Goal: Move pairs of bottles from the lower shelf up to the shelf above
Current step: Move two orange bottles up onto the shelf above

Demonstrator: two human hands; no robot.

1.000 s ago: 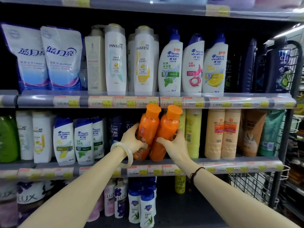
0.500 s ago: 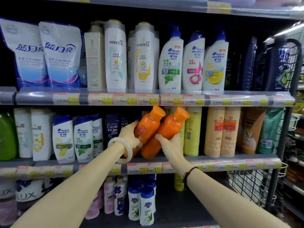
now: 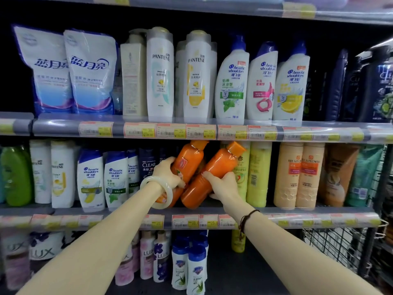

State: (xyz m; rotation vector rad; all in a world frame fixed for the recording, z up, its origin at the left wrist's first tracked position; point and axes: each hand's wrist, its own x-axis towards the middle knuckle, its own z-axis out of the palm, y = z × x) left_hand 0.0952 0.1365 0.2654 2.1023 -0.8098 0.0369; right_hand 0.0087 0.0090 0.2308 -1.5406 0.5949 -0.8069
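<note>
Two orange bottles with orange caps lean to the right in the middle shelf bay. My left hand, with a pale bangle at the wrist, grips the left orange bottle around its middle. My right hand grips the right orange bottle low on its body. Both caps sit just under the front rail of the upper shelf. The bottles' bases are at the edge of the middle shelf.
The upper shelf is packed with white Pantene bottles, Head & Shoulders bottles and refill pouches. Yellow-green bottles stand right of my hands, dark Clear bottles to the left. A wire basket hangs lower right.
Both orange bottles have tilted further to the right and drawn out towards the shelf's front, their caps now spread apart under the upper rail. My hands stayed gripped on them.
</note>
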